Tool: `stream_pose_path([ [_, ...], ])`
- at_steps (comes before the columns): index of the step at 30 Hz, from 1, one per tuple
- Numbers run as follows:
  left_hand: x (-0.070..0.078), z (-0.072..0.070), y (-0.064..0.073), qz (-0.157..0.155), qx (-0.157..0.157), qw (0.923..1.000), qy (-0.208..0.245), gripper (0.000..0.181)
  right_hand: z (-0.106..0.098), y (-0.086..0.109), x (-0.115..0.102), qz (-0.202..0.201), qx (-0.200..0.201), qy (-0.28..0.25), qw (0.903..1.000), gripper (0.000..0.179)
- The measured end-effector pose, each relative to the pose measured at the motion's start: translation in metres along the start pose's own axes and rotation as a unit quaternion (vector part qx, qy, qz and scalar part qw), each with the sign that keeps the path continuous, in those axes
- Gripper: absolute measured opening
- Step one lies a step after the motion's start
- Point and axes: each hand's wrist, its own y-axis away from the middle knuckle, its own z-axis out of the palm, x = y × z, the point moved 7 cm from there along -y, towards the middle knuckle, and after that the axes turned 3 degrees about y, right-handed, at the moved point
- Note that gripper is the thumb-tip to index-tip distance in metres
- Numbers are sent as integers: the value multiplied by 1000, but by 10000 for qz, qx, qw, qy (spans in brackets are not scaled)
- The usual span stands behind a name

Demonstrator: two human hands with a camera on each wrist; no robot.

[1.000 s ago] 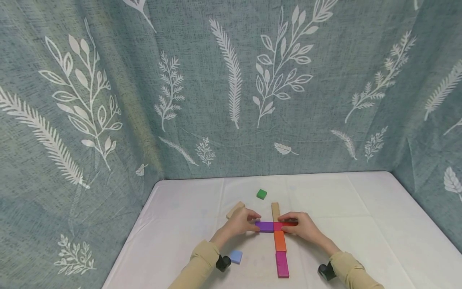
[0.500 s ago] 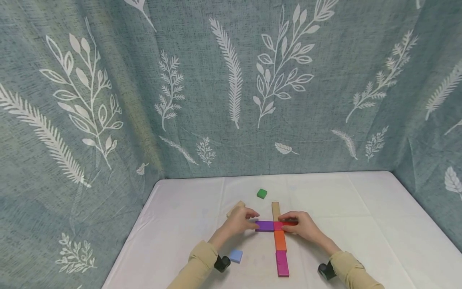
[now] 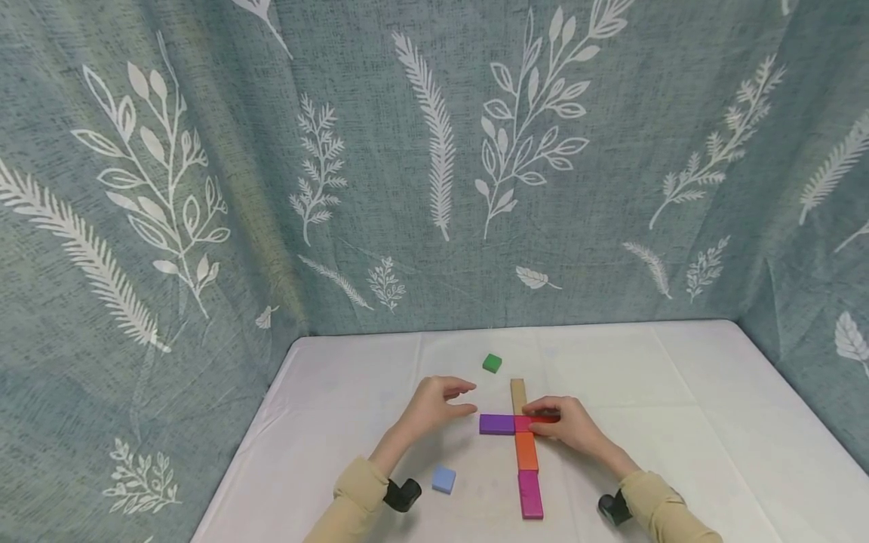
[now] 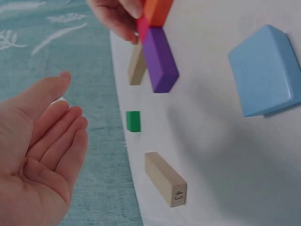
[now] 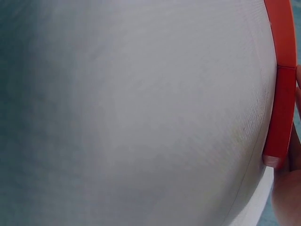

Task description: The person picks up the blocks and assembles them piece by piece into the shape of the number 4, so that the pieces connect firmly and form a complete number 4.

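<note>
Flat wooden blocks form a cross on the white table. A purple block [image 3: 497,424] is its left arm and a red block [image 5: 282,113] its right arm, with a pinkish-red block [image 3: 522,424] between. An orange block [image 3: 526,452] and a magenta block [image 3: 530,495] run toward me, and a tan block [image 3: 519,396] points away. My right hand [image 3: 570,424] pinches the red block, its thumb in front and fingers behind. My left hand [image 3: 434,407] hovers left of the purple block, thumb and fingers parted, holding nothing.
A small green block [image 3: 492,363] lies beyond the cross. A light blue block [image 3: 444,480] lies near my left wrist. A plain wooden block [image 4: 166,179] marked 43 shows in the left wrist view. Patterned curtains [image 3: 407,188] hang behind the white table [image 3: 645,377].
My left hand has let go of the purple block's end and drawn back to the left and slightly up. My right hand stays on the red block. The blocks have not visibly moved.
</note>
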Motion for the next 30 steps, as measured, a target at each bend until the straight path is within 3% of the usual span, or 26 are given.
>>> stream_pose_path([
  [4, 3, -9, 7, 87, 179, 9992, 347, 30, 0, 0, -1, -50, -13, 23, 10000, 28],
  [9, 0, -18, 19, -20, 415, 9964, 735, 32, 2, 0, 0, 38, -50, -14, 10000, 28],
  [16, 0, -26, 36, -31, 640, 9935, 944, 36, 3, 0, 1, 104, -73, -66, 9999, 28],
  [25, 14, -32, 53, -47, 713, 9911, 1120, 39, 1, 1, 0, 124, 4, -20, 9999, 28],
  [30, 15, -36, 66, -206, 848, 9886, 1228, 38, 1, 1, -2, 150, -22, -16, 9999, 28],
])
